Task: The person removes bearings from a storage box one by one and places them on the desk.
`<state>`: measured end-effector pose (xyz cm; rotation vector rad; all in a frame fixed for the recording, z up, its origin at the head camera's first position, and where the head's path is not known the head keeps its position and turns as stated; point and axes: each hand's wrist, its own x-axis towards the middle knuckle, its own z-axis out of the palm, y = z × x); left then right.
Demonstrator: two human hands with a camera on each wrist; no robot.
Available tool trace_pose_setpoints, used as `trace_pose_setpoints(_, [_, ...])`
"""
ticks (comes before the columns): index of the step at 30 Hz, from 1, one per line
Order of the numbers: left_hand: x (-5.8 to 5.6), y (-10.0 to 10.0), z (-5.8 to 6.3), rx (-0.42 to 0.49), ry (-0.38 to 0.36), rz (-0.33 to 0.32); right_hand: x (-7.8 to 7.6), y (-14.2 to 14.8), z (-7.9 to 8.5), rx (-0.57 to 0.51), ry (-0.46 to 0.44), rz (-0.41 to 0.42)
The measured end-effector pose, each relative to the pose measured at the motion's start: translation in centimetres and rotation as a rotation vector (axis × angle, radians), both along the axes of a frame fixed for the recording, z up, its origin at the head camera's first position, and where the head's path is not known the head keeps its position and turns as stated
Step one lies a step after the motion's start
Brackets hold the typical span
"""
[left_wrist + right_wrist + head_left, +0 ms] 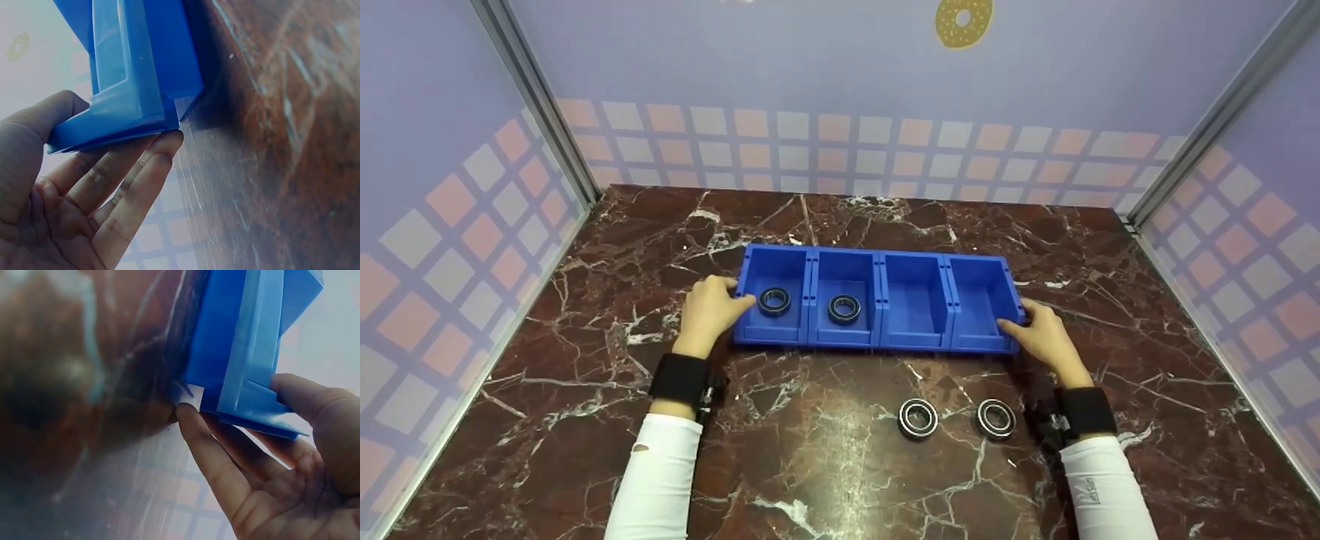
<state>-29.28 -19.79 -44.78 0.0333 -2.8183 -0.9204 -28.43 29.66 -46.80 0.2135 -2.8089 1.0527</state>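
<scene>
A blue plastic bin row [844,346] with several compartments sits across the marble-patterned table, its ends between my two hands. My left hand [712,311] grips the left end, thumb over the rim and fingers along the outer wall. At the opposite end my right hand [1044,334] pinches the wall the same way; in the right wrist view its index finger extends beneath the bin wall [225,371]. One ball bearing [774,313] lies in the leftmost compartment, and another bearing [844,320] in the one beside it. The two right compartments hold nothing.
Two more bearings, one at centre right [918,434] and one nearer the right forearm [996,435], lie on the table [825,450] in front of the bins. Tile-patterned panels [855,67] enclose the back and both sides.
</scene>
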Motion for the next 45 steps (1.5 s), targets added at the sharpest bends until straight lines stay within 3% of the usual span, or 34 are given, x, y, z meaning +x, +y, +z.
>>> trace_pose_setpoints(9, [-0.07,0.08,-0.12,0.000,0.006,0.005,-0.28,0.10,0.49,0.002,-0.038,0.020])
trace_pose_setpoints(20, [-0.15,0.08,-0.10,-0.008,0.003,0.013,-0.56,-0.17,0.72,-0.008,-0.092,-0.023])
trace_pose_setpoints(45, [-0.08,0.10,0.07,-0.019,-0.009,0.011,-0.59,-0.55,0.61,0.002,-0.100,-0.069])
